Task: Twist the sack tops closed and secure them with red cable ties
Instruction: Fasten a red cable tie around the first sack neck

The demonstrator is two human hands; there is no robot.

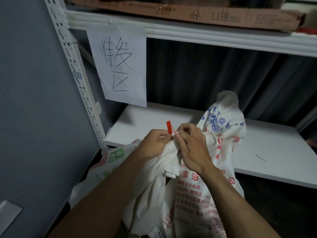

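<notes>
**While two hands work one red tie at a sack's neck**

Where the sack point(193, 194) is gathered into a neck, two hands meet on it. The left hand point(157, 140) pinches the one red cable tie point(169, 127) between thumb and fingers. The tie's flat tab stands upright just above the neck, and a thin red strap runs from it toward the right hand point(190, 146). That hand's fingers are curled tight around the bunched neck of the sack. Whether they also hold the strap is hard to make out.

Two sacks show. The one in the hands is white with red and blue print, and its loose top flares up beyond the right hand. A second sack point(111, 162) with green print lies left of it, mostly hidden behind the left forearm. Behind the held sack is one white shelf board point(274, 152), with a second shelf level above it. One paper sign point(120, 66) with handwritten characters hangs above and left of the sack, beside one perforated post point(75, 74). One cardboard box point(188, 12) lies on the upper level, cut off by the top edge. A thin dark line point(260, 158) on the board to the sack's right is too small to identify. The sack's base is out of view below.
</notes>
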